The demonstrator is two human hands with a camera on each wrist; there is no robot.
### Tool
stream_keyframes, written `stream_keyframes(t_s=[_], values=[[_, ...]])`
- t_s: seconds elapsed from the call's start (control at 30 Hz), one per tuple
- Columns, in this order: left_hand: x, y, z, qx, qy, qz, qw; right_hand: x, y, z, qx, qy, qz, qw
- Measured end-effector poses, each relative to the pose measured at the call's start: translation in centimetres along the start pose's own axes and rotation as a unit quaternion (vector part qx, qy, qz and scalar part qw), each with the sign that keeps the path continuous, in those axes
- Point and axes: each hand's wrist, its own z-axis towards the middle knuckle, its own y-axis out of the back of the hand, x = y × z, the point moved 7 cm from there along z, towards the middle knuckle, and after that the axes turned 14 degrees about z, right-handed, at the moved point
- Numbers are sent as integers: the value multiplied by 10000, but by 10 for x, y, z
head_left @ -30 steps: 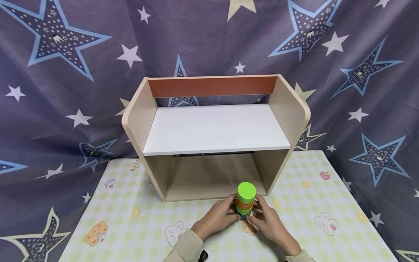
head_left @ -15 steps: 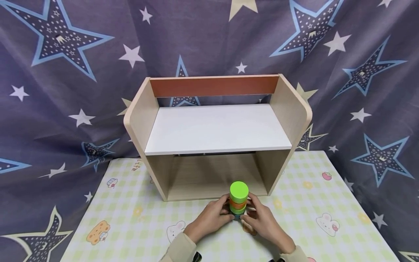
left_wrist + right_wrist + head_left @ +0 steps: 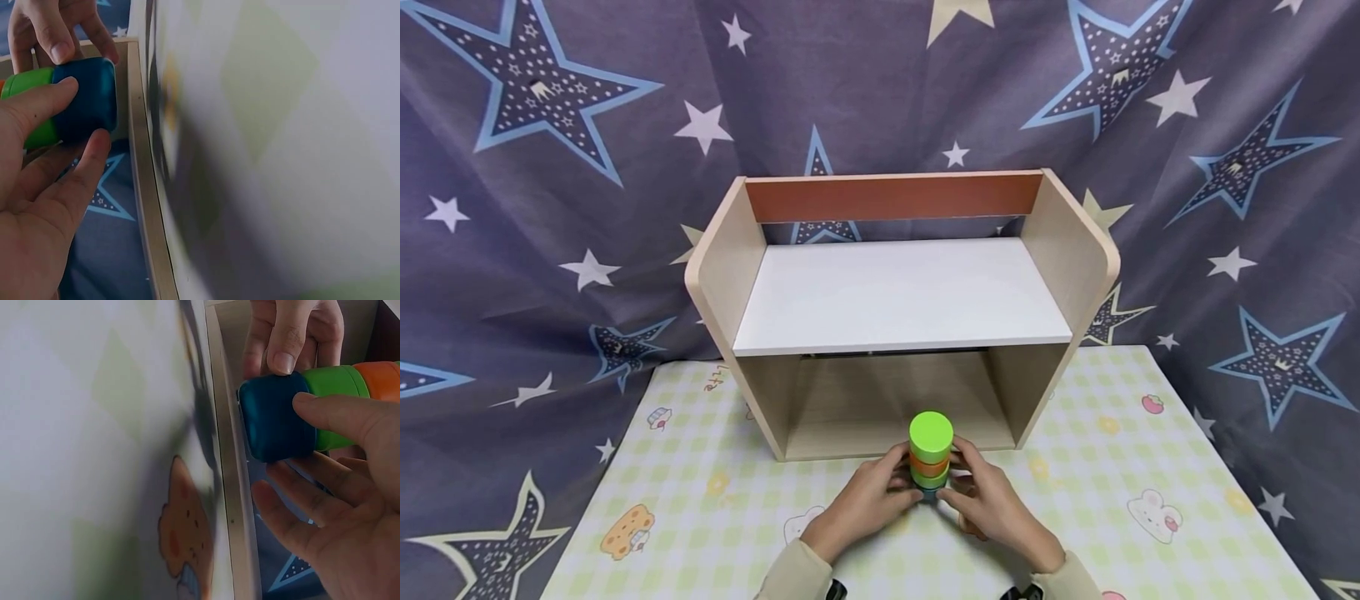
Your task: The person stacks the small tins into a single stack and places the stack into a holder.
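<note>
An upright cylindrical container [image 3: 931,437] has a bright green top, an orange band, another green band and a dark blue base. My left hand [image 3: 867,498] holds it from the left; in the left wrist view its thumb [image 3: 55,98] presses where the green meets the blue base [image 3: 87,97]. From the right, my right hand [image 3: 992,498] holds the same container, thumb [image 3: 331,412] against the blue part [image 3: 275,419] in the right wrist view. Both hands' fingers curve around its sides. Whether its base touches the tabletop is hard to tell.
Right behind the container stands a wooden two-tier shelf [image 3: 902,292] with a white upper board and a reddish-brown back rail. It rests on a table with a green checked cloth [image 3: 715,533]. A star-patterned curtain [image 3: 880,83] hangs behind.
The container and both hands have shifted left along the shelf's front, the hands keeping their hold. The head view has moved slightly.
</note>
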Motion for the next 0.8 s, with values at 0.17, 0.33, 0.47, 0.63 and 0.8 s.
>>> stream_keyframes(t_s=[0.17, 0.33, 0.47, 0.63, 0.8], values=[[-2, 6, -4, -57, -155, -57, 9998, 4, -4, 2, 76, 5, 18, 10000], [-4, 13, -8, -122, -327, -13, 9994, 7, -8, 4, 175, 66, 10, 9998], [-4, 17, -11, -122, -417, -6, 9991, 12, -10, 5, 233, 189, -36, 9995], [-5, 22, -13, -167, -481, 134, 9986, 17, -11, 7, 262, 252, -37, 9993], [-8, 29, -14, -218, -524, 246, 9981, 23, -11, 10, 255, 306, -55, 9992]])
